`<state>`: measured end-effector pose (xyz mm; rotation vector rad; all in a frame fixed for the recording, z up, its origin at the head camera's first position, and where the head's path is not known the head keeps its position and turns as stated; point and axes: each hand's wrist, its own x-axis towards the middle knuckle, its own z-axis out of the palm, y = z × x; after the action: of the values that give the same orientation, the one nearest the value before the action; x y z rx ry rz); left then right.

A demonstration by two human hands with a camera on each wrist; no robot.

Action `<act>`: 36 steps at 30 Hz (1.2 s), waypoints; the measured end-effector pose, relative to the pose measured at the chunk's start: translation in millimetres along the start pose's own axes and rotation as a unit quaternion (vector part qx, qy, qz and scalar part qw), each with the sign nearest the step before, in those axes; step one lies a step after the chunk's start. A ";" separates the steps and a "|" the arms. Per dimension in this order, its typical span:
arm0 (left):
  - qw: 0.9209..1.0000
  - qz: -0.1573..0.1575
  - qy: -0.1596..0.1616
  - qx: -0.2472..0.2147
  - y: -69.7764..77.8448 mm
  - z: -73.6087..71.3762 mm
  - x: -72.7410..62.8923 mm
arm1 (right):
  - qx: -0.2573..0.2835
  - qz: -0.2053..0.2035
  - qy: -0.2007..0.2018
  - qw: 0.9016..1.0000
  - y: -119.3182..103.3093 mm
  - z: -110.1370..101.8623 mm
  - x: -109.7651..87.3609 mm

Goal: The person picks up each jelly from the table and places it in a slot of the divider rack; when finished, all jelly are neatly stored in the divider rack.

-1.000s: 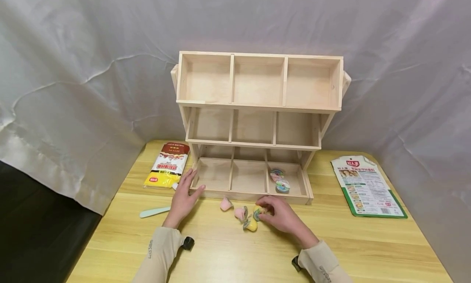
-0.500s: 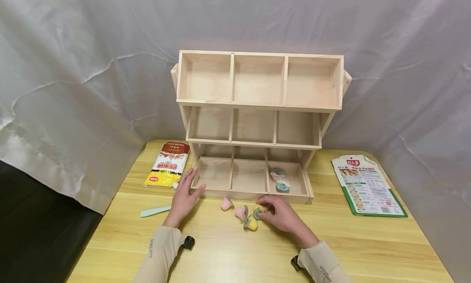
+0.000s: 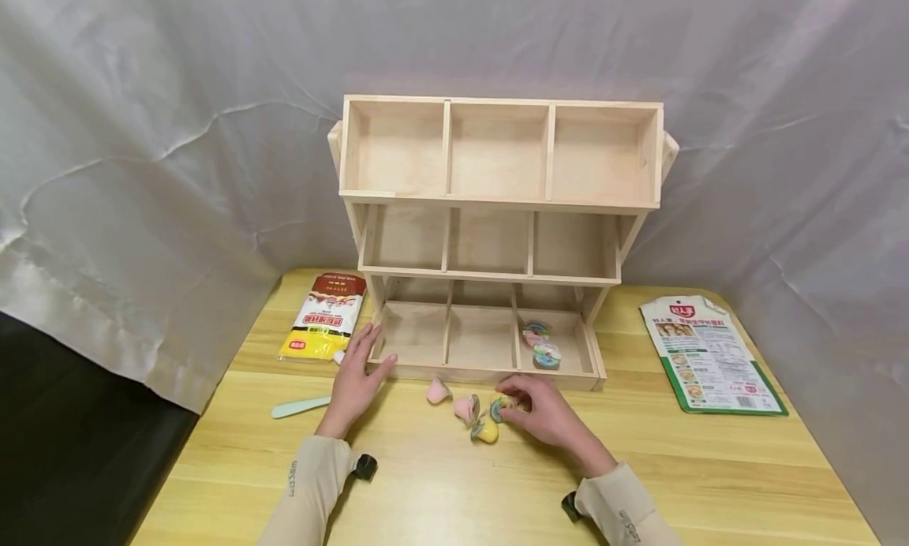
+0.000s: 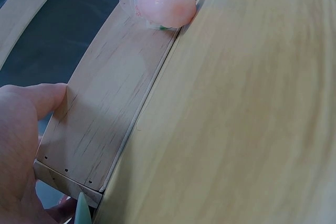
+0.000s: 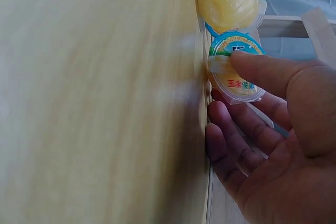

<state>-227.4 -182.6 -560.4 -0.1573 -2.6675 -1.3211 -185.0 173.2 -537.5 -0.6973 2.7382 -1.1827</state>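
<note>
My right hand (image 3: 547,412) pinches a yellow jelly cup (image 5: 239,80) by the table, thumb on its printed lid and fingers behind it. Against that one lies a second yellow jelly cup (image 3: 486,430). Two pink jelly cups (image 3: 436,392) sit to their left, in front of a three-tier wooden rack (image 3: 483,378). In the rack's bottom right compartment are two more lidded jelly cups (image 3: 547,357). My left hand (image 3: 358,384) rests at the rack's lower left corner; its thumb touches the front board's edge in the left wrist view, and the other fingers are partly hidden behind.
A red, white and yellow packet (image 3: 323,317) lies left of the rack. Nearer me is a pale green flat handle (image 3: 301,407), partly behind the left hand. A white and green packet (image 3: 713,357) lies at the right. Grey cloth (image 3: 177,175) surrounds the wooden table.
The head view has shifted very slightly. Both hands keep their places, the right one pinching the yellow jelly cup throughout.
</note>
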 end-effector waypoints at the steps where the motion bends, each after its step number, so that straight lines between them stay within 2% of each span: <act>1: 1.000 0.000 0.000 0.000 0.1 0.0 0.1 | 0.000 0.000 0.000 1.000 -0.1 -0.2 0.0; 18: 1.000 -0.006 -0.004 -0.006 3.8 0.2 3.8 | 0.003 0.015 0.004 1.000 1.8 -5.8 3.2; 25: 1.000 -0.010 0.003 -0.014 1.0 2.3 -0.8 | 0.007 0.017 0.002 1.000 0.3 -3.1 0.9; 28: 1.000 -0.011 0.002 -0.010 0.0 2.9 -2.3 | 0.011 0.031 0.003 0.999 -2.8 -3.4 -0.6; 32: 1.000 -0.006 -0.002 -0.006 0.4 2.1 -1.4 | 0.011 0.057 0.016 0.998 -8.1 -8.1 -1.5; 36: 1.000 -0.002 -0.002 -0.005 1.9 -0.3 -0.7 | 0.011 0.056 0.041 0.998 -11.3 -16.4 -0.7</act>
<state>-226.4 -181.8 -558.9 -0.1554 -2.6662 -1.3366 -184.1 177.8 -518.1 -0.4975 2.7836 -1.2425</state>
